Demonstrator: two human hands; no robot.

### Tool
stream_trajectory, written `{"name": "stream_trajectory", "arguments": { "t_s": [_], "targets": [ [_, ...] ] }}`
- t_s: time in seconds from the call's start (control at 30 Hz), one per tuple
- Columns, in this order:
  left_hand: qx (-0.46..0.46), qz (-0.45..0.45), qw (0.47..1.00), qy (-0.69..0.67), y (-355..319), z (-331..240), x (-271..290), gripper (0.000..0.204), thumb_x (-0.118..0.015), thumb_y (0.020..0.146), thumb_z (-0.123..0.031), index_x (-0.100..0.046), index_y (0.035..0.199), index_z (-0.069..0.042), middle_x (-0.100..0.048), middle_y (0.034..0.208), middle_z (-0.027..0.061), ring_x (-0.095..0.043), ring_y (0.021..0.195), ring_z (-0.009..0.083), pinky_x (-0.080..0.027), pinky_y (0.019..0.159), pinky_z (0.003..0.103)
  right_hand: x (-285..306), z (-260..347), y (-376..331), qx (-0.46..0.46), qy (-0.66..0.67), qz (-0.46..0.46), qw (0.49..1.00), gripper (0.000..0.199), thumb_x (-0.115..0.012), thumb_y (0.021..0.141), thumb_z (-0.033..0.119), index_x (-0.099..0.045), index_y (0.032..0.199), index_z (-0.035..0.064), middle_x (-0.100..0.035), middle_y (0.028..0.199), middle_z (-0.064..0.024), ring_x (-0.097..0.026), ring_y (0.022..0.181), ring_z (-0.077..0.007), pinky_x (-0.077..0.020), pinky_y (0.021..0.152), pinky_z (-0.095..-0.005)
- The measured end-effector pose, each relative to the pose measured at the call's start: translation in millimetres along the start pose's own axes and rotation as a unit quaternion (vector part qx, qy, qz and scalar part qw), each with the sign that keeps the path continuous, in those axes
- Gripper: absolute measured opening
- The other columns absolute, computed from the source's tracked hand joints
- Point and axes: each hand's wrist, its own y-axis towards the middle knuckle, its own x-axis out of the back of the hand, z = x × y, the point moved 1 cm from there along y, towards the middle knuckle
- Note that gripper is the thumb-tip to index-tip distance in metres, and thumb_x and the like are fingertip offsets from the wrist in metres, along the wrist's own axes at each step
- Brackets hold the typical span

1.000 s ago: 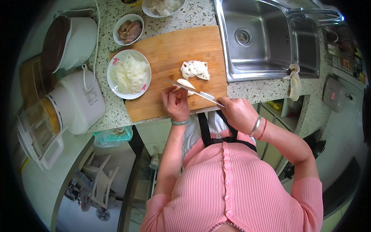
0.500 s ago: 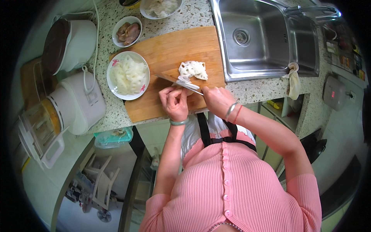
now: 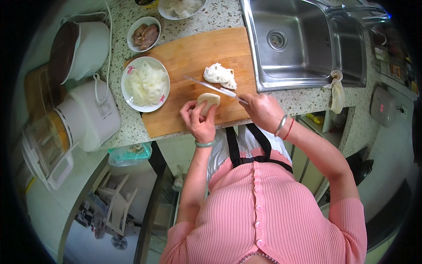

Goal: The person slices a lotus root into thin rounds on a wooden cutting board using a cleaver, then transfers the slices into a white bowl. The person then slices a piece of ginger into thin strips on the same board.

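Observation:
On a wooden cutting board (image 3: 193, 57) my left hand (image 3: 198, 121) holds down a pale peeled lotus root piece (image 3: 207, 100). My right hand (image 3: 262, 110) grips a knife (image 3: 212, 87) whose blade lies across the board just above that piece. A small pile of white lotus root slices (image 3: 220, 75) with holes sits on the board beyond the blade. Left of the board stands a white plate (image 3: 146, 83) heaped with more pale slices.
A steel sink (image 3: 303, 42) lies right of the board, a cloth (image 3: 337, 92) hanging at its front. A bowl of brownish food (image 3: 144, 34) and another white bowl (image 3: 181, 7) stand behind. Two rice cookers (image 3: 79, 48) (image 3: 90, 116) occupy the left counter.
My right hand has drawn the knife back toward the whole piece. The cut slices now lie apart beyond the blade, and my left hand has shifted its hold on the root.

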Motion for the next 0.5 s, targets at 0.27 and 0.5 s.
{"name": "stream_trajectory", "arguments": {
  "t_s": [0.27, 0.5],
  "targets": [
    [0.024, -0.025, 0.999, 0.007, 4, -2, -1, 0.019, -0.080, 0.075, 0.001, -0.063, 0.084, -0.005, -0.054, 0.105, 0.0086, -0.045, 0.064, 0.0091, -0.039, 0.051, 0.023, 0, 3, -36, 0.012, -0.050, 0.042, 0.998, 0.013, -0.055, 0.087, 0.010, -0.057, 0.097, 0.0029, -0.065, 0.070, -0.0187, -0.066, 0.064, -0.0376, -0.0527, 0.057, -0.0475],
    [0.007, -0.027, 1.000, 0.004, 3, 1, -2, 0.020, -0.080, 0.076, 0.000, -0.064, 0.084, -0.007, -0.055, 0.103, 0.0074, -0.042, 0.061, 0.0073, -0.038, 0.051, 0.022, 9, 13, -24, -0.008, -0.042, 0.095, 0.995, 0.011, -0.054, 0.084, 0.006, -0.058, 0.092, -0.0001, -0.066, 0.071, -0.0220, -0.067, 0.067, -0.0399, -0.0535, 0.060, -0.0485]
  ]
}}
